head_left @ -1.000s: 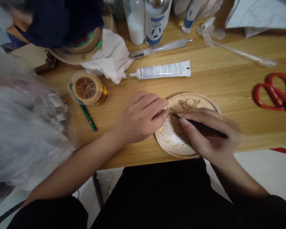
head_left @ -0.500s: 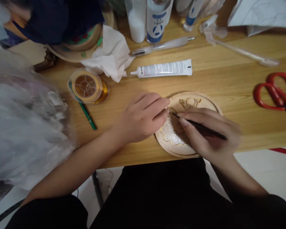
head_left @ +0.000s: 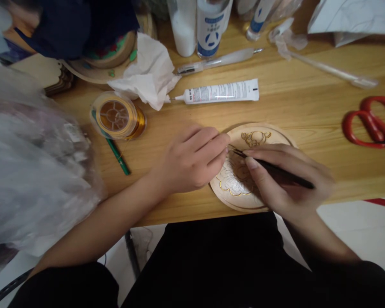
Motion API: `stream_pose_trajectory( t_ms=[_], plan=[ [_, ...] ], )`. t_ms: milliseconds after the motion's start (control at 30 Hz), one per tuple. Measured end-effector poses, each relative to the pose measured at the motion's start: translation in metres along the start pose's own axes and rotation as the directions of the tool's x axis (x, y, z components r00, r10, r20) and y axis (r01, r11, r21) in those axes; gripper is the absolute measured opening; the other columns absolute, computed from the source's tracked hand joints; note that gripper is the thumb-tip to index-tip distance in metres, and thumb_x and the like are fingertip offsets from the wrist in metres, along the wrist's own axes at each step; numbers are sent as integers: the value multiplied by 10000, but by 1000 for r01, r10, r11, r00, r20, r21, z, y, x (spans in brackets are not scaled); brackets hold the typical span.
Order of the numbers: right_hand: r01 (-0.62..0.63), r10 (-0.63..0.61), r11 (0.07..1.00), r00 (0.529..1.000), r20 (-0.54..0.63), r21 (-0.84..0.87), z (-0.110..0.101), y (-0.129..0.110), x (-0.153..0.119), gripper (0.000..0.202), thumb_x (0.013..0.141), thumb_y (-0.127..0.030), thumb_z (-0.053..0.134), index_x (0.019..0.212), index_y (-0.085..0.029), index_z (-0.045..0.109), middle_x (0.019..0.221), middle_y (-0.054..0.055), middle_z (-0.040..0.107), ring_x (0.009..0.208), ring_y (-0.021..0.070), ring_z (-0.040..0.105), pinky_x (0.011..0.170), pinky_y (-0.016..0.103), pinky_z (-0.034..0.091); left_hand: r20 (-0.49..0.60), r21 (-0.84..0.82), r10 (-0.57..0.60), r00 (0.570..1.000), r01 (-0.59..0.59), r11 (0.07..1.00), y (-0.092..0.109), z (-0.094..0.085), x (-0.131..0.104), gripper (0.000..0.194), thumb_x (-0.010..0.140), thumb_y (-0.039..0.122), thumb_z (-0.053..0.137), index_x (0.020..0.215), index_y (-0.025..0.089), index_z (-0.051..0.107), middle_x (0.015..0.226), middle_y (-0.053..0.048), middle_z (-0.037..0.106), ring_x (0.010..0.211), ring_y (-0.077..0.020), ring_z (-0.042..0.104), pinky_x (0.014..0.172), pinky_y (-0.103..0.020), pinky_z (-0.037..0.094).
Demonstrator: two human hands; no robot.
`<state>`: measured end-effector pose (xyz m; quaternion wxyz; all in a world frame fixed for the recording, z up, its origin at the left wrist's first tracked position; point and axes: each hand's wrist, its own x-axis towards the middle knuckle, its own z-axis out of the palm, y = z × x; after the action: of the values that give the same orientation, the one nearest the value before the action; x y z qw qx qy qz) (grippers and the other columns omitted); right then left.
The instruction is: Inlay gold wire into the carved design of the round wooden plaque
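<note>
A round wooden plate (head_left: 221, 194) lies near the table's front edge, with a drawing partly outlined in gold wire (head_left: 256, 138). My left hand (head_left: 195, 160) is closed over the plate's left rim, its fingertips pinched on a thin gold wire. My right hand (head_left: 285, 179) is wrapped round dark tweezers (head_left: 279, 171) over the plate's right part. The tweezers' tips are beside the left fingertips, at the wire; whether they grip it is too small to tell. Part of the plate is hidden under my right hand.
A spool of gold wire (head_left: 117, 115) stands at the left by a green pencil (head_left: 118, 156). Behind are a white glue tube (head_left: 223, 92), crumpled tissue (head_left: 150, 70), a pen (head_left: 220, 61) and bottles (head_left: 211, 30). Red scissors (head_left: 368, 122) lie right; plastic bags (head_left: 35, 167) fill the left.
My right hand and the tweezers have shifted slightly to the right. My left hand has moved very little, its fingertips a touch further right.
</note>
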<state>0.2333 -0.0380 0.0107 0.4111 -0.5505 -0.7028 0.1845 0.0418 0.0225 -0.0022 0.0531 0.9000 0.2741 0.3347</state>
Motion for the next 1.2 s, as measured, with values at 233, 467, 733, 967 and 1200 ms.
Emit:
stream_pose_trajectory(
  t_ms=[233,467,733,967,1200],
  plan=[
    [2,-2,1000,1000,15,17,0,1,0,209,800,-111,701,953,-253,720,850,28,759,775,201,725,702,351,618,37,-32,-26,999,27,999,-7,-1,-3,69,922,149,591,973,180,626,930,-24,722,848,-152,652,739,-313,517],
    [25,-29,998,997,72,52,0,1,4,218,820,-87,673,978,-231,718,893,56,762,817,195,731,722,342,620,27,0,-25,999,25,1000,-15,-2,-9,160,950,161,521,1032,218,646,1021,-33,702,920,-155,620,788,-332,495],
    [49,-55,997,993,100,61,-1,2,4,208,823,-85,663,980,-209,716,905,67,762,837,194,737,757,332,620,-37,-17,4,999,-4,1000,-14,1,-9,125,908,131,572,967,198,659,978,-59,704,882,-181,608,755,-355,466],
    [46,-53,996,993,102,71,-1,2,4,190,818,-78,665,961,-191,719,907,85,761,836,196,737,752,323,621,29,57,-36,999,34,998,-12,-2,-8,136,941,184,530,956,258,643,998,12,709,901,-146,616,786,-327,482],
    [42,-47,998,995,93,52,0,2,3,184,827,-101,657,945,-223,727,901,59,766,833,201,742,741,339,632,-8,30,-5,1000,5,1000,-12,0,-7,76,897,160,606,921,213,654,967,-27,718,862,-169,622,743,-341,487]
  ],
)
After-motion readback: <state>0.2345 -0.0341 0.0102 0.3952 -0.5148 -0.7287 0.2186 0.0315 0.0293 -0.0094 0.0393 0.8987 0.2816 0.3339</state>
